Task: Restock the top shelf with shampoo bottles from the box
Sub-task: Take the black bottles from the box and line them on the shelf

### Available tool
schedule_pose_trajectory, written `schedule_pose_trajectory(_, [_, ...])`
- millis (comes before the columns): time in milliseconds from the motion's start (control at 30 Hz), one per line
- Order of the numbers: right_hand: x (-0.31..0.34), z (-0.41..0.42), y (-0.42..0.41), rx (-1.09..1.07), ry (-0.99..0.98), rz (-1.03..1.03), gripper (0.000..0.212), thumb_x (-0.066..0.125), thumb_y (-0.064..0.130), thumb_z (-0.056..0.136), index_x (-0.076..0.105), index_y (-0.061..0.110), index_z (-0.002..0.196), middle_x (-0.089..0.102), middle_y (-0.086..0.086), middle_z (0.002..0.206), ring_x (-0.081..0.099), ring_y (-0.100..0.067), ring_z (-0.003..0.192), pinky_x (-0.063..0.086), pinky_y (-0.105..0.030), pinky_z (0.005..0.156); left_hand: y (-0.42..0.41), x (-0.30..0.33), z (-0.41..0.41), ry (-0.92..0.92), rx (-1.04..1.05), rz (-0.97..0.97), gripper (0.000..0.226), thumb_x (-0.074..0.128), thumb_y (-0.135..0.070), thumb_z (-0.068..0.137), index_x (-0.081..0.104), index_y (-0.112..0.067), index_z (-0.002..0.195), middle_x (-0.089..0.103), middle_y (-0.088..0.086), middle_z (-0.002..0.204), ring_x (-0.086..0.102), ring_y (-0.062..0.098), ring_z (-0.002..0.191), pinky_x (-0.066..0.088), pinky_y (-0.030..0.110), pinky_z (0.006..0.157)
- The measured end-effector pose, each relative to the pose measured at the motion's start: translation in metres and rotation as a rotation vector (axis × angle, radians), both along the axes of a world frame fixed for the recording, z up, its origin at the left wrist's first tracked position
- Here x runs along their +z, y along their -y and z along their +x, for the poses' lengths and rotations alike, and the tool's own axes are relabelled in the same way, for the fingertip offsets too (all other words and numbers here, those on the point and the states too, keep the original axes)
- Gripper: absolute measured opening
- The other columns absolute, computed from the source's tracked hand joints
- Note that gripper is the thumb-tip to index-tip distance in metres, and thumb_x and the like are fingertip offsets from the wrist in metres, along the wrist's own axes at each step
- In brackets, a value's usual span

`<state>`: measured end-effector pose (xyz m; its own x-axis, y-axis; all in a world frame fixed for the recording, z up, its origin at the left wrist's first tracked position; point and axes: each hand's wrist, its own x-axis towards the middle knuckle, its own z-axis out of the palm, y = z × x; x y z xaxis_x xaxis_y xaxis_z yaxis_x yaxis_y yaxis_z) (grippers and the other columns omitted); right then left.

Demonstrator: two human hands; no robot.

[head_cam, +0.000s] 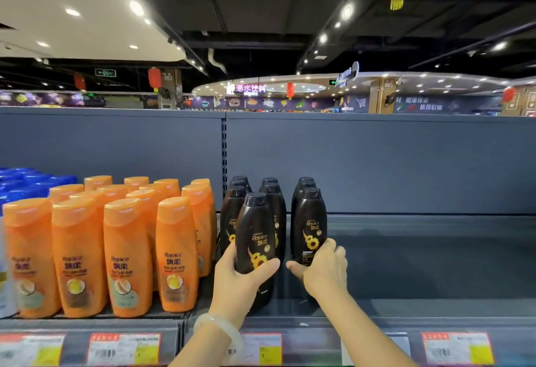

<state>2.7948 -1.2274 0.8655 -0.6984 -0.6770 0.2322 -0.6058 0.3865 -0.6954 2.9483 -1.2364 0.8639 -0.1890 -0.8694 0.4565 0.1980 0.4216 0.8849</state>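
On the top shelf (pixel 420 253), each hand's grip hides a bottle's base (labels readable).

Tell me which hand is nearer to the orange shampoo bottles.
Left. The left hand grips a black bottle right beside the orange bottles. The right hand holds another black bottle farther right, away from them.

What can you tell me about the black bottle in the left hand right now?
The glossy black plastic shampoo bottle has a rounded black flip cap, a tapered body and a label reading Rejoice above a yellow sunflower. It stands upright at the front of the grey metal top shelf, ahead of the other black bottles. The left hand wraps its lower half, thumb across the front. Whether its base rests on the shelf cannot be told. The right hand holds the neighbouring bottle, not this one.
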Motion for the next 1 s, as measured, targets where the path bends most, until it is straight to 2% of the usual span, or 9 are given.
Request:
schedule_pose_trajectory(133, [-0.003,0.001,0.004,-0.039,-0.012,0.013,0.08,0.076,0.049,0.068,0.035,0.012,0.125,0.042,-0.008,0.124,0.046,-0.023,0.115,0.048,-0.035,0.089,0.002,-0.003,0.001,0.003,-0.006,0.015,0.042,0.081,-0.025,0.064,0.06,-0.048,0.091,0.068,-0.023,0.088,0.062,-0.008,0.085,0.048,0.005,0.055])
schedule_pose_trajectory(333, [0.002,0.002,-0.001,-0.044,0.004,0.035,0.084,0.076,0.052,0.067,0.033,0.011,0.128,0.043,-0.009,0.126,0.047,-0.023,0.117,0.048,-0.035,0.092,0.003,-0.004,0.002,0.025,-0.02,0.041,0.046,0.081,-0.027,0.064,0.06,-0.032,0.104,0.068,-0.008,0.095,0.064,0.008,0.091,0.05,0.018,0.069])
schedule_pose_trajectory(433, [0.007,0.0,-0.012,-0.037,-0.024,0.01,0.09,0.076,0.052,0.067,0.03,0.011,0.133,0.04,-0.009,0.13,0.043,-0.024,0.121,0.046,-0.035,0.094,0.002,-0.003,0.002,0.043,-0.037,0.049,0.043,0.08,-0.026,0.066,0.059,-0.035,0.103,0.068,-0.012,0.094,0.063,0.003,0.09,0.048,0.013,0.067])
schedule_pose_trajectory(500, [0.009,-0.001,-0.023,-0.02,-0.076,-0.092,0.085,0.078,0.045,0.069,0.031,0.013,0.133,0.039,-0.009,0.129,0.042,-0.023,0.12,0.044,-0.033,0.091,0.003,-0.003,0.001,0.058,-0.055,0.063,0.038,0.078,-0.024,0.069,0.058,-0.04,0.098,0.067,-0.017,0.09,0.062,-0.005,0.086,0.048,0.009,0.061])
schedule_pose_trajectory(633, [0.009,0.003,-0.041,0.186,-0.109,-0.2,0.059,0.075,0.032,0.076,0.042,0.019,0.124,0.042,-0.002,0.12,0.048,-0.017,0.109,0.043,-0.024,0.083,0.003,0.002,-0.002,0.135,-0.104,0.057,0.035,0.074,-0.022,0.074,0.055,-0.045,0.092,0.066,-0.026,0.086,0.061,-0.011,0.082,0.047,0.01,0.063])
schedule_pose_trajectory(700, [0.007,0.007,-0.045,0.354,-0.045,-0.131,0.054,0.074,0.029,0.076,0.047,0.02,0.122,0.043,0.003,0.116,0.05,-0.013,0.103,0.045,-0.022,0.084,0.003,0.005,-0.003,0.164,-0.095,0.03,0.034,0.074,-0.023,0.074,0.054,-0.043,0.094,0.066,-0.025,0.087,0.061,-0.01,0.082,0.047,0.01,0.063])
schedule_pose_trajectory(800, [0.001,0.011,-0.049,0.518,-0.021,-0.006,0.055,0.075,0.031,0.075,0.049,0.021,0.123,0.049,0.007,0.108,0.05,-0.006,0.094,0.042,-0.013,0.073,0.004,0.006,-0.004,0.191,-0.044,0.038,0.038,0.075,-0.023,0.073,0.051,-0.037,0.098,0.066,-0.014,0.09,0.06,-0.009,0.083,0.043,0.014,0.068])
schedule_pose_trajectory(900, [-0.003,0.014,-0.047,0.538,-0.016,0.005,0.054,0.075,0.039,0.073,0.052,0.023,0.119,0.051,0.01,0.098,0.051,-0.005,0.088,0.04,-0.013,0.067,0.005,0.006,-0.003,0.229,-0.014,0.07,0.041,0.077,-0.021,0.072,0.049,-0.033,0.099,0.065,-0.009,0.096,0.061,0.0,0.088,0.042,0.015,0.069])
schedule_pose_trajectory(1000, [-0.003,0.02,-0.041,0.522,-0.026,-0.004,0.042,0.071,0.043,0.076,0.056,0.021,0.108,0.053,0.01,0.087,0.052,-0.007,0.081,0.042,-0.018,0.064,0.007,0.009,0.002,0.347,-0.007,0.043,0.037,0.077,-0.022,0.072,0.05,-0.033,0.095,0.064,-0.011,0.094,0.059,-0.001,0.088,0.041,0.013,0.066])
